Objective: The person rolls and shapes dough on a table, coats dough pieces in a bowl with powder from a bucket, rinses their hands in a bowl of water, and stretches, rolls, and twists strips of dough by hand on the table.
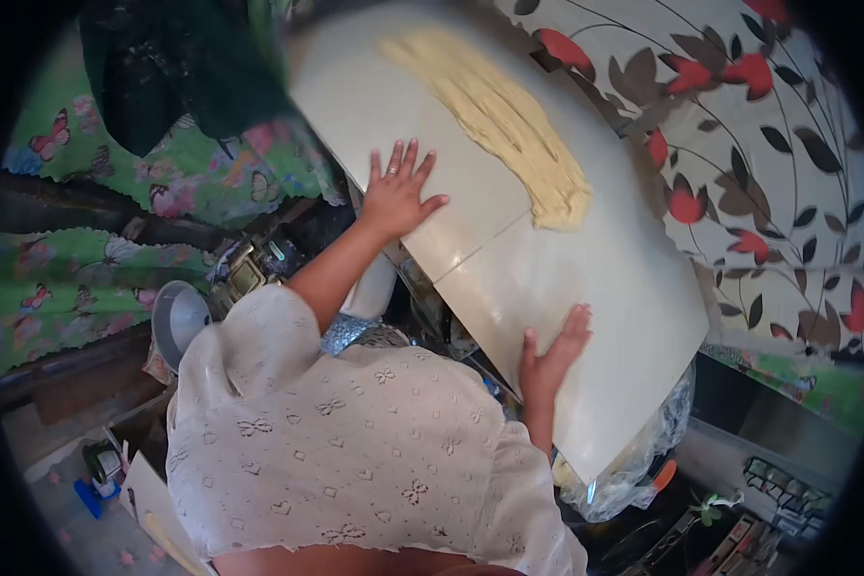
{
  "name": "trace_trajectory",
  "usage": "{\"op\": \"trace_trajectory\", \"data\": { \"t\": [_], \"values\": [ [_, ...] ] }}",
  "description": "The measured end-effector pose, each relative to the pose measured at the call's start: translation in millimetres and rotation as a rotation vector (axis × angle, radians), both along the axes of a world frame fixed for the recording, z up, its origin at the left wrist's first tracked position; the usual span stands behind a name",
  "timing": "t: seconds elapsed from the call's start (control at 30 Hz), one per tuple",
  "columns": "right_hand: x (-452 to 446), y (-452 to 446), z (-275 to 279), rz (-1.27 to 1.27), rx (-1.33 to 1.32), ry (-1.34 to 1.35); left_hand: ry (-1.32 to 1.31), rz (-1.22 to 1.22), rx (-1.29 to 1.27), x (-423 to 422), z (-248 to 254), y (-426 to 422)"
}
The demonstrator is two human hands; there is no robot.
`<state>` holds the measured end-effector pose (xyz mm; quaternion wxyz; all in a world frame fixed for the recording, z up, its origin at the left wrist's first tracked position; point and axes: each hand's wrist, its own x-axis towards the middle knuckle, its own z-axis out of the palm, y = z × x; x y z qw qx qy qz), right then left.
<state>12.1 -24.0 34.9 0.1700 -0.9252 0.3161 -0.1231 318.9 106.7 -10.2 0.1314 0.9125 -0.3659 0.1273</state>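
Note:
A long, flattened strip of pale yellow dough (pixel 518 130) lies across a white tiled tabletop (pixel 624 317), with lengthwise folds and ridges along it. My left hand (pixel 396 197) rests palm down near the table's near edge, fingers spread and a ring on one of them. It is apart from the dough, to the left of it. Lower down, my right hand (pixel 557 355) is on or just over the tabletop, thumb held away from the extended fingers. Bare table lies between it and the dough's near end. Neither hand holds anything.
Floral cloth (pixel 739 125) covers the area on the right. Green butterfly-print cloth (pixel 77 278) hangs at left, near a grey metal bowl (pixel 180 322). A clear plastic bag (pixel 643 461) bulges below the table's corner. Small jars (pixel 787 490) stand lower right.

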Motion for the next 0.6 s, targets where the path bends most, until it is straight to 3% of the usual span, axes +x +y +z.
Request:
{"op": "trace_trajectory", "data": {
  "t": [0.07,0.13,0.2,0.23,0.27,0.3,0.37,0.4,0.47,0.5,0.53,0.57,0.6],
  "values": [
    [34.5,0.8,-15.0,0.024,-0.03,0.106,0.188,0.0,0.153,-6.4,17.6,-7.9],
    [57.1,7.8,-30.1,0.174,-0.034,0.346,0.212,-0.008,0.16,-9.4,19.4,-6.6],
    [66.2,6.8,-29.7,0.208,-0.021,0.334,0.21,0.016,0.155,-5.1,16.3,-1.7],
    [69.4,2.5,-29.5,0.214,-0.034,0.332,0.18,-0.022,-0.016,-4.0,7.7,-0.5],
    [71.6,0.4,-34.1,0.271,0.021,0.158,0.144,-0.058,-0.19,-5.8,2.6,2.7],
    [77.6,8.3,-26.6,0.323,0.014,0.152,0.133,-0.007,-0.195,-16.0,5.3,8.2],
    [89.5,31.9,-10.2,0.483,0.266,-0.389,0.467,-0.157,-0.689,-54.5,11.3,19.1],
    [95.8,45.0,-8.4,0.533,0.282,-0.397,0.806,-0.159,-0.94,-77.3,15.6,23.0],
    [101.6,74.9,-7.1,0.896,0.451,-0.521,1.506,-0.225,-1.392,-122.7,6.5,27.7],
    [113.1,87.6,-6.5,1.019,0.379,-0.398,1.874,-0.287,-1.592,-137.9,0.1,33.0],
    [122.4,90.1,-7.0,1.044,0.295,-0.396,1.917,-0.496,-1.548,-143.0,-8.5,43.6],
    [131.7,85.7,-7.7,1.07,0.203,-0.391,1.909,-0.494,-1.562,-149.8,10.2,50.9],
    [142.4,81.0,-9.7,0.941,0.173,-0.33,1.847,-0.35,-1.545,-155.4,46.5,56.9]
  ]
}}
